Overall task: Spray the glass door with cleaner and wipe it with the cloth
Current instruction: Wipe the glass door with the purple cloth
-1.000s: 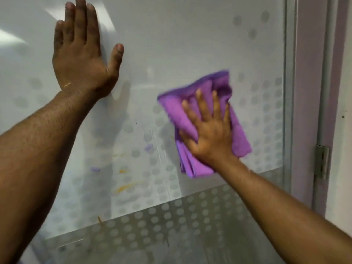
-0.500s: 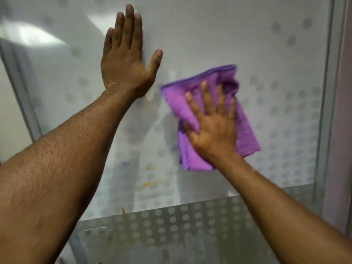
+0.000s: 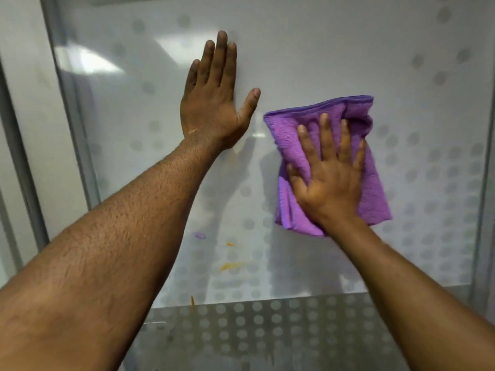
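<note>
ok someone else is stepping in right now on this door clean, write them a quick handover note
Left hand: empty, flat on the glass door, bracing it.
Right hand: fingers spread, pressing the purple cloth flat against the glass, right of the left hand.
Spray bottle: not in view.
Done: wiping is under way around the middle of the pane.
Left: orange smears and a small purple mark sit lower down, below both hands, plus an orange streak at the edge of the dotted band. Work the cloth down over those.
</note>
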{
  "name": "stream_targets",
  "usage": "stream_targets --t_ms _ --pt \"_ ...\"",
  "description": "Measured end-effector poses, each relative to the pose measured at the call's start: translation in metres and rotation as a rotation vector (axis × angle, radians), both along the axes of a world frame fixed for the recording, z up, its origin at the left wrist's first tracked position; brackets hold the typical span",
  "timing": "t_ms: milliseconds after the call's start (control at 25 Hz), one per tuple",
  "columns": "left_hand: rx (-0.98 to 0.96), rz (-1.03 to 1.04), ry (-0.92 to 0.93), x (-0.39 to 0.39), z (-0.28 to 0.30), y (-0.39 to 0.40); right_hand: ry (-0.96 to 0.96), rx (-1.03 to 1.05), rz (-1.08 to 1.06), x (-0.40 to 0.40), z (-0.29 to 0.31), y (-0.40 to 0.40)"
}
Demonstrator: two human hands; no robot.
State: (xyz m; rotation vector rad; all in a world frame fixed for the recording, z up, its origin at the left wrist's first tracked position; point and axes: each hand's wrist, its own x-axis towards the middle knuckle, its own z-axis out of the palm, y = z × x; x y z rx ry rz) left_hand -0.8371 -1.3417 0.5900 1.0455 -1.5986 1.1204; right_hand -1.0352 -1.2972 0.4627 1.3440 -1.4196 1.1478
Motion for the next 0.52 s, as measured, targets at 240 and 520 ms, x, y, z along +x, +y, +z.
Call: stream_targets --t_ms 240,520 --pt "0.029 -0.018 -0.01 0.0 -0.001 0.004 0.639 0.227 0.212 0.037 -0.146 0.008" --pt "0.012 -0.006 0.03 -0.003 -0.003 0.002 0.091 0.046 -0.058 -0.073 -0.083 0.012"
